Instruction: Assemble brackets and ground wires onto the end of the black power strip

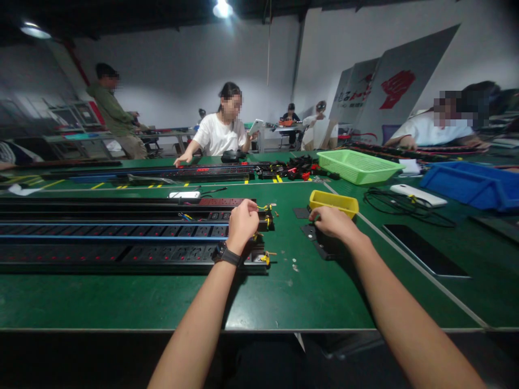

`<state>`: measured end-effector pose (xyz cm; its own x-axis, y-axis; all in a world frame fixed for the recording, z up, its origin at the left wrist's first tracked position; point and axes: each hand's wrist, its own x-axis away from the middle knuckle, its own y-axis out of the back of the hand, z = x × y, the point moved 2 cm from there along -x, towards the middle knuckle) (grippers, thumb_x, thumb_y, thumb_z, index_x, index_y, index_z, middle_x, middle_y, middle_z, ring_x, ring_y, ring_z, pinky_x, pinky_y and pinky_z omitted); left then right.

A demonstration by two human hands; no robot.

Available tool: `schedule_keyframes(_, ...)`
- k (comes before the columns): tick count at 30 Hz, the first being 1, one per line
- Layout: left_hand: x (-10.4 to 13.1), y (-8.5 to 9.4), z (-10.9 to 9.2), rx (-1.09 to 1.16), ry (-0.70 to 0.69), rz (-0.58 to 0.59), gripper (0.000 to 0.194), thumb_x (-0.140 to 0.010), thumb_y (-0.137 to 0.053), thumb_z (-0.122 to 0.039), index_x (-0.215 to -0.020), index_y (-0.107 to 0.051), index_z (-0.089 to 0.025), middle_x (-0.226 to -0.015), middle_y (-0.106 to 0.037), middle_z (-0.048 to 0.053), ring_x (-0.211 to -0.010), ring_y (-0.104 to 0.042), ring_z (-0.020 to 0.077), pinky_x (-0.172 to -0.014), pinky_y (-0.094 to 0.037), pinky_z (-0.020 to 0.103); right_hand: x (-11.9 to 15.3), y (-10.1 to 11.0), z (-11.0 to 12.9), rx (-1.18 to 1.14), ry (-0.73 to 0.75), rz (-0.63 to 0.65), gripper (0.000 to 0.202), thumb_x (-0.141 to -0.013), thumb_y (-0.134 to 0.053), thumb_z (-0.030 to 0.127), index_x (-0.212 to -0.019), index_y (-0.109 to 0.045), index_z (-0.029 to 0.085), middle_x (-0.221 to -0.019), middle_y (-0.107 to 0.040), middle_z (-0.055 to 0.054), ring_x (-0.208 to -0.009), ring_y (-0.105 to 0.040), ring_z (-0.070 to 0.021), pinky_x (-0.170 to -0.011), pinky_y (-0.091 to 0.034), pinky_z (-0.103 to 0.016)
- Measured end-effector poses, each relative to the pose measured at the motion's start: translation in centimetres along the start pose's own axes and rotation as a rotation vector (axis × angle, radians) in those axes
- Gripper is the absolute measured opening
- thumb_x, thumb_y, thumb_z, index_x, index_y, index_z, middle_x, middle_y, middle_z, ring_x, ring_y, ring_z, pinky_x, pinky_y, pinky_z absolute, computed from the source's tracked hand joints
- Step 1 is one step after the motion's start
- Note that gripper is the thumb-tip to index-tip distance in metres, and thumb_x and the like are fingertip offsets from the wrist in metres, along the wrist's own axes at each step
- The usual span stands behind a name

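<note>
Several long black socket strips lie side by side on the green table, with yellow-wrapped wire ends at their right. My left hand is closed over the right ends of the strips; whatever its fingers hold is hidden. Right of the strips, my right hand is bent down with its fingers together over small black plates. What it grips is too small to make out. Just behind that hand stands a yellow bin.
A green basket, a blue bin, black cables and a dark tablet lie to the right. Across the table, a person in white reaches toward another strip and holds a white device. More people are farther back.
</note>
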<state>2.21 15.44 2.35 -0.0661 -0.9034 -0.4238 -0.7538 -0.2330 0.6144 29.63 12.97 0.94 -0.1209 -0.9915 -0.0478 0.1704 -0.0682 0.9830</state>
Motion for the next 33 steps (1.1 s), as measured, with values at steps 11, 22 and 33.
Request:
schedule_keyframes(11, 0.0, 0.1, 0.0, 0.009, -0.003, 0.004, 0.026, -0.083, -0.054, -0.004, -0.094, -0.07, -0.021, -0.096, -0.079, 0.004, -0.092, -0.074, 0.0197, -0.086, -0.054, 0.029, 0.2, -0.3, 1.2, -0.047, 0.005, 0.005, 0.036, -0.083, -0.055, 0.012, -0.11, -0.075, 0.025, -0.111, -0.075, -0.012, -0.1, -0.069, -0.0282, -0.077, -0.046, -0.031)
schedule_keyframes(22, -0.1, 0.0, 0.1, -0.012, 0.0, 0.013, 0.026, -0.083, -0.054, -0.006, -0.095, -0.07, -0.021, -0.098, -0.08, 0.004, -0.094, -0.074, 0.0204, -0.087, -0.054, 0.029, -1.0, -1.2, 2.1, -0.721, 0.211, 0.02, 0.015, -0.071, -0.047, 0.009, -0.079, -0.054, 0.02, -0.074, -0.061, -0.001, -0.068, -0.055, -0.0148, -0.063, -0.042, -0.022)
schedule_keyframes(33, 0.0, 0.3, -0.3, -0.04, 0.006, 0.024, 0.027, -0.084, -0.054, -0.007, -0.098, -0.072, -0.021, -0.099, -0.08, 0.005, -0.095, -0.074, 0.0212, -0.09, -0.054, 0.03, -0.7, -3.2, 4.0, -0.611, 0.279, 0.196, 0.015, -0.072, -0.052, 0.003, -0.071, -0.058, 0.018, -0.068, -0.06, 0.0, -0.065, -0.052, -0.0125, -0.062, -0.039, -0.021)
